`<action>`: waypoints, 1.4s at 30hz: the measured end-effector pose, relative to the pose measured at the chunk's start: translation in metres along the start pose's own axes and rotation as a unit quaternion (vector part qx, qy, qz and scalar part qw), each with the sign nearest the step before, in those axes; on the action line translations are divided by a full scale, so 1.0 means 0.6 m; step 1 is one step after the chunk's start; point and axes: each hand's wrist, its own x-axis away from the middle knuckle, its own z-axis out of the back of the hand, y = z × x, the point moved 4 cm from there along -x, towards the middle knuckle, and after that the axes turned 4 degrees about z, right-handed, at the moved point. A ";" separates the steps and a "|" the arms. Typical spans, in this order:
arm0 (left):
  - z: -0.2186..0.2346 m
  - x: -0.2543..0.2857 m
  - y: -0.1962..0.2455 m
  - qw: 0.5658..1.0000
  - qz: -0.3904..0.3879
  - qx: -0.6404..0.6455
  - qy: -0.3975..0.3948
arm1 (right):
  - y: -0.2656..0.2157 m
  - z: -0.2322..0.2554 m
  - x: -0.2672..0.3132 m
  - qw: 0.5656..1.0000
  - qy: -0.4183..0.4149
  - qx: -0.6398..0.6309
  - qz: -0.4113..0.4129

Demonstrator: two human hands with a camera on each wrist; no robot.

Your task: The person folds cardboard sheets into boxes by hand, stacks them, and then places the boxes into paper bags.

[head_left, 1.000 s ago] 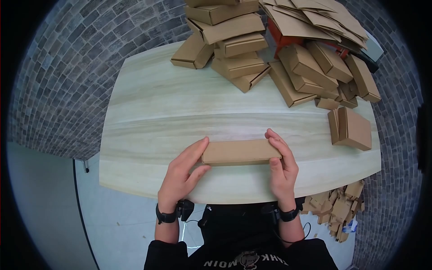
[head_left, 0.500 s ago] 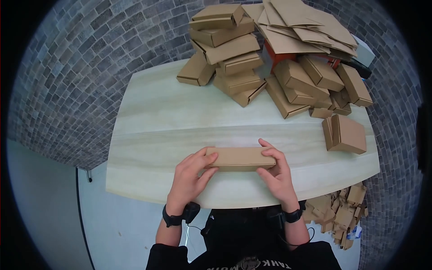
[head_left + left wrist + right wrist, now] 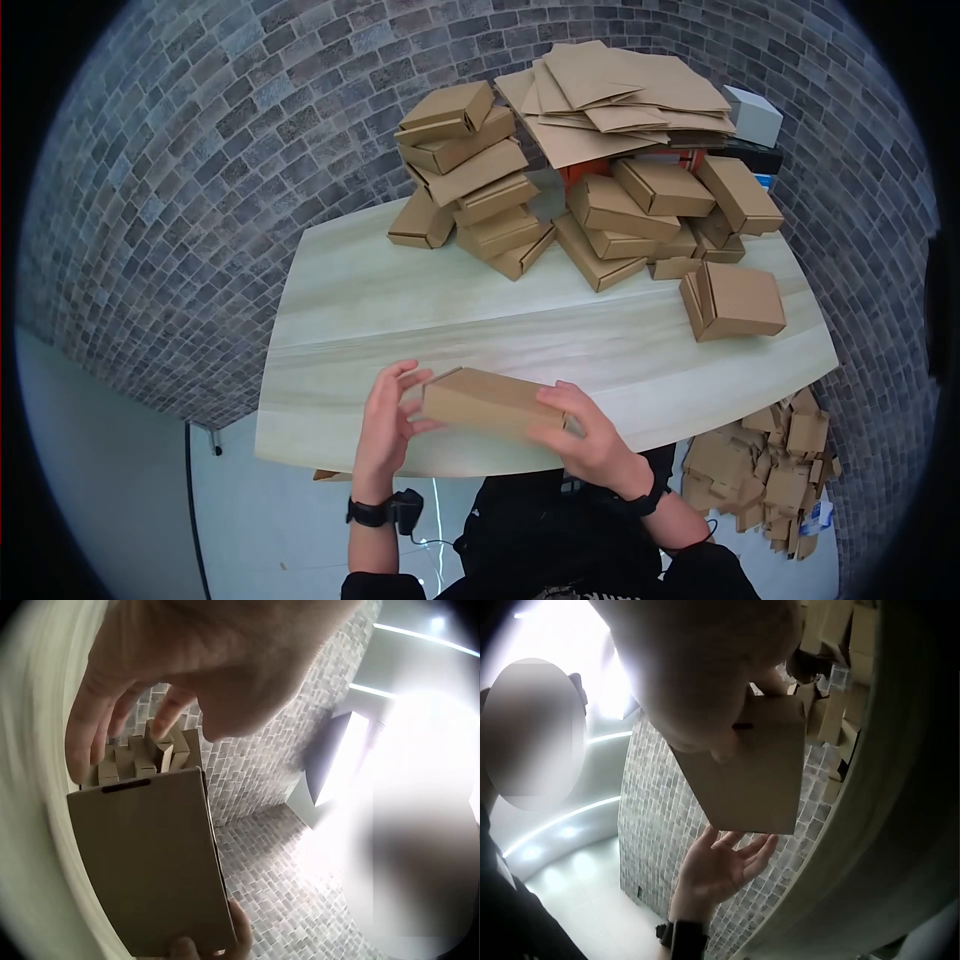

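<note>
The person's right hand (image 3: pixel 598 440) grips one end of a closed brown cardboard box (image 3: pixel 490 402), holding it at a slant over the near side of the pale wood-grain table (image 3: pixel 400 300). The left hand (image 3: pixel 386 420) is spread wide at the other end; I can't tell whether its fingertips touch. Farther back, I see stacked cardboard boxes (image 3: pixel 492 197) beside flat cardboard sheets (image 3: pixel 640 95).

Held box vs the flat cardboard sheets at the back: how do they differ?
Shape: the held box is folded up with sides; the cardboard sheets are flat.
Count: the held box is single; the cardboard sheets form an uneven pile.
Place: the right hand grips the held box near the table's front edge; the cardboard sheets lie toward the back.
Shared: both are brown cardboard.
</note>
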 end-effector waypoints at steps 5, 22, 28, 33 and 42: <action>-0.021 0.032 0.010 0.981 0.144 0.028 -0.130 | -0.055 -0.009 -0.021 0.979 -0.076 0.043 0.184; 0.211 -0.233 0.122 0.960 -0.107 0.016 0.257 | 0.061 0.086 0.086 0.967 0.022 0.114 -0.225; 0.301 -0.374 0.076 0.922 -0.156 0.145 0.323 | 0.068 0.077 0.075 0.957 0.026 0.127 -0.261; 0.367 -0.412 0.027 0.957 -0.023 0.050 0.283 | 0.070 0.073 0.071 0.954 0.030 0.145 -0.262; 0.087 -0.456 0.141 0.730 -0.304 -0.586 0.179 | 0.075 0.063 0.065 0.944 0.051 0.145 -0.292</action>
